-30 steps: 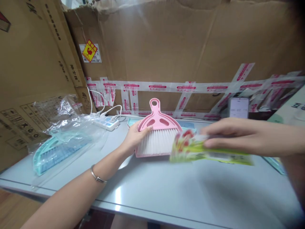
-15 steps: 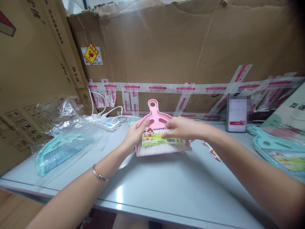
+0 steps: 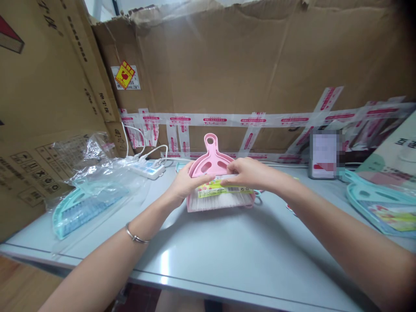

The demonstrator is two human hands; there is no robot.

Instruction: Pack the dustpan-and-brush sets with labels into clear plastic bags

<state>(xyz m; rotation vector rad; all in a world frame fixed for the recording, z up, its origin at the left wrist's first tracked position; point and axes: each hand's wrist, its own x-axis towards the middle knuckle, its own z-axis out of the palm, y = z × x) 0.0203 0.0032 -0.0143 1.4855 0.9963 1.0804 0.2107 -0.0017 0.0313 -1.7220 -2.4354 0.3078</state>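
A pink dustpan and brush set [image 3: 212,162] is held up at the middle of the table, its looped handle pointing away from me. White bristles [image 3: 221,200] show along the near side, below a green and yellow printed label [image 3: 214,189]. My left hand [image 3: 190,184] grips the left edge, with the thumb lying across the label's top. On the right side my right hand [image 3: 245,173] is closed on the set, thumb at the pink plastic and fingers over the label. Its hidden fingertips cannot be fully made out.
A turquoise dustpan and brush [image 3: 87,210] lies in a clear plastic bag [image 3: 97,160] on the left. Further turquoise sets [image 3: 364,199] lie at the right. A power strip [image 3: 147,169], a phone [image 3: 324,156] and a large taped carton [image 3: 208,65] stand at the table's back.
My left thumb has moved right and down over the label, covering more of its left part. The pink set has shifted and turned slightly. My right hand stays at its right side.
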